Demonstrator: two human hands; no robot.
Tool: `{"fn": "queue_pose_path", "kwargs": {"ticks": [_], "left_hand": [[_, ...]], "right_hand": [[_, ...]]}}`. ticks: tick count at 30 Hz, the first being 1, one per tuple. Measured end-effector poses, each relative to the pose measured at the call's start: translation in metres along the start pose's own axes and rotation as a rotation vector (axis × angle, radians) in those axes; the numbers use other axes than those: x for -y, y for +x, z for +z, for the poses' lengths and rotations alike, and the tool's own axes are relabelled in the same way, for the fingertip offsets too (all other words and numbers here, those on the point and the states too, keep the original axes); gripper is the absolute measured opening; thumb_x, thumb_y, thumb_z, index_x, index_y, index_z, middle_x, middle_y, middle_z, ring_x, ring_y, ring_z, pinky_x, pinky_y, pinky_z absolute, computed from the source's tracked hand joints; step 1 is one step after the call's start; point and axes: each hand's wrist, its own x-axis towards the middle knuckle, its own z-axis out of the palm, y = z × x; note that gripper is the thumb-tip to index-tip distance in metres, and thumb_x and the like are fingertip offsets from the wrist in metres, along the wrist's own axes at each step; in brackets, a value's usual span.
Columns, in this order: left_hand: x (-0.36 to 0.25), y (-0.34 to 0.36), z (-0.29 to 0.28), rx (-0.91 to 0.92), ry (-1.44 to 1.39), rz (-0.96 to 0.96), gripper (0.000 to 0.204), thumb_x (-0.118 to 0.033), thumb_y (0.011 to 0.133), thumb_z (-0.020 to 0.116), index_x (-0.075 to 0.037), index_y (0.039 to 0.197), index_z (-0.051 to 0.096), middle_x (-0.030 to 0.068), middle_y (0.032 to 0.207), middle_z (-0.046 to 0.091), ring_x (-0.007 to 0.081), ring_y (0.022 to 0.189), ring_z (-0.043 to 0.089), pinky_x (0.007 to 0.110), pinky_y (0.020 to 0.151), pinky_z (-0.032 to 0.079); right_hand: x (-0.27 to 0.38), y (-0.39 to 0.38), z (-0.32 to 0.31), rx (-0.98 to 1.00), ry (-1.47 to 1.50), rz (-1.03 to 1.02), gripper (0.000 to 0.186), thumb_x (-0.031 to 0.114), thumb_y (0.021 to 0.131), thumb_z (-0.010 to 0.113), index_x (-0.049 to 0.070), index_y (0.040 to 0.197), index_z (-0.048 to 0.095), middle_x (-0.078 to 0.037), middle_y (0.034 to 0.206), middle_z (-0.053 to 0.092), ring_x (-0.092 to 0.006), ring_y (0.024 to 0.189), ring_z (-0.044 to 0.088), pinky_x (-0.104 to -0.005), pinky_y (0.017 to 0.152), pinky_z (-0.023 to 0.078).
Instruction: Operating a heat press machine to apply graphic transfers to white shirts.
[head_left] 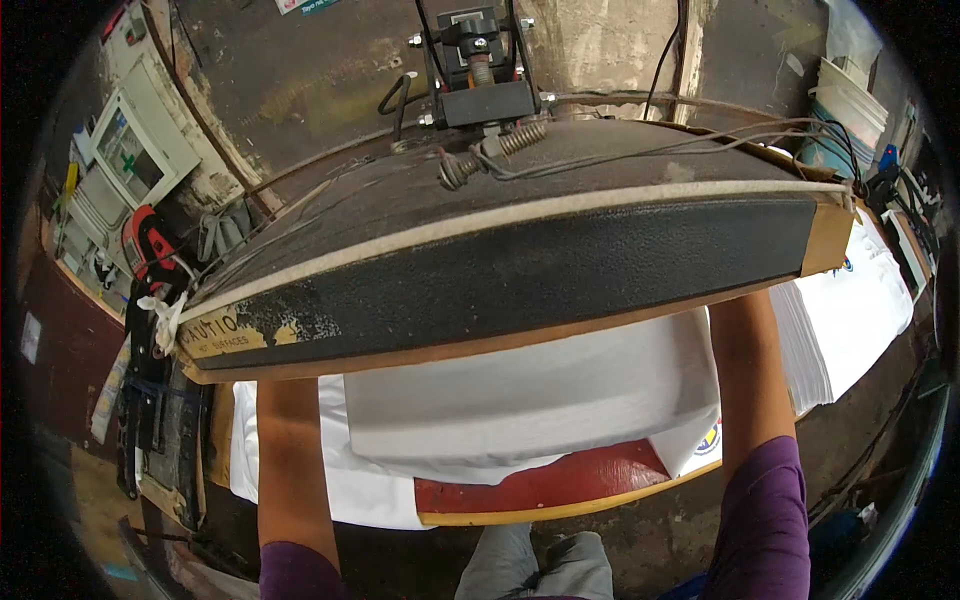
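Note:
A large heat press with a black upper plate (530, 260) spans the middle of the view, raised above the lower bed. My left forearm (290, 450) and my right forearm (745, 370) reach under the plate from either side. Both hands are hidden beneath it, so their fingers do not show. Between my arms lies a white cloth (530, 410), spread over the lower bed with its near edge hanging in folds. Part of the bed's red surface (545, 488) shows at the near edge. More white fabric (375, 490) lies to the left.
A stack of folded white garments (850, 320) sits on the right. Loose cables (700, 145) and a spring (515, 142) lie on top of the plate. At the left are a red and black tool (150, 245) and a white cabinet (140, 155); a pale bucket (848, 110) stands far right.

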Motion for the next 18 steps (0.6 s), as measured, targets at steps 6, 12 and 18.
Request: {"fn": "queue_pose_path", "kwargs": {"ticks": [6, 12, 18], "left_hand": [[-0.031, 0.037, 0.039, -0.131, 0.046, -0.037, 0.053, -0.04, 0.091, 0.054, -0.001, 0.126, 0.052, 0.0138, 0.122, 0.06, 0.0233, 0.112, 0.057, 0.038, 0.096, 0.047], [0.001, 0.006, 0.06, -0.213, 0.034, -0.113, 0.054, -0.041, 0.091, 0.053, -0.001, 0.126, 0.053, 0.0137, 0.122, 0.06, 0.0234, 0.112, 0.057, 0.038, 0.096, 0.047], [0.012, 0.007, 0.097, -0.317, 0.025, -0.21, 0.054, -0.042, 0.091, 0.052, -0.001, 0.126, 0.053, 0.0137, 0.122, 0.06, 0.0235, 0.112, 0.057, 0.039, 0.096, 0.047]], "right_hand": [[-0.023, 0.007, 0.012, 0.029, 0.085, 0.05, 0.038, -0.006, 0.077, 0.057, -0.001, 0.115, 0.056, -0.01, 0.108, 0.062, -0.0195, 0.097, 0.06, -0.0307, 0.083, 0.05], [-0.043, -0.003, -0.004, -0.022, 0.139, 0.099, 0.036, -0.006, 0.078, 0.056, -0.001, 0.114, 0.057, -0.01, 0.107, 0.062, -0.0197, 0.097, 0.06, -0.0311, 0.082, 0.05], [-0.065, -0.034, -0.022, -0.071, 0.201, 0.176, 0.033, -0.006, 0.079, 0.056, 0.0, 0.112, 0.057, -0.01, 0.105, 0.062, -0.0198, 0.096, 0.06, -0.0316, 0.081, 0.051]]}}
